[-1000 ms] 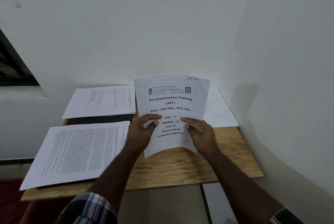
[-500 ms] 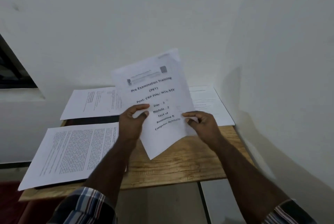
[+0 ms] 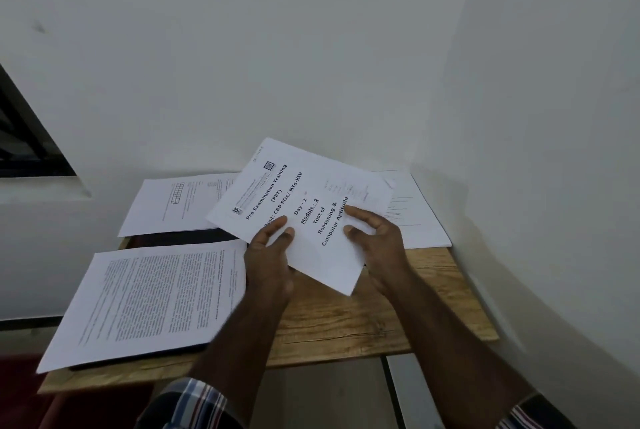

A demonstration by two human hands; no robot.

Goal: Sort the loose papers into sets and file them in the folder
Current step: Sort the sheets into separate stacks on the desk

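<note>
A stack of printed sheets headed "Pre Examination Training" [image 3: 304, 207] hangs tilted above the wooden table [image 3: 363, 321], its top turned to the upper left. My left hand [image 3: 270, 255] grips its lower left edge, thumb on top. My right hand [image 3: 377, 241] holds its right edge. A dense-text page [image 3: 149, 300] lies at the front left on a dark folder [image 3: 138, 361]. Another printed sheet [image 3: 180, 207] lies at the back left over a dark folder part [image 3: 180, 238]. A third paper pile [image 3: 415, 217] rests at the back right.
The small table stands in a corner, with white walls [image 3: 536, 117] behind and to the right. A dark window frame [image 3: 24, 137] is at the far left. Bare wood shows at the table's front right.
The held stack has turned from upright to strongly tilted anticlockwise and has come lower toward the table. Both hands kept their hold on it.
</note>
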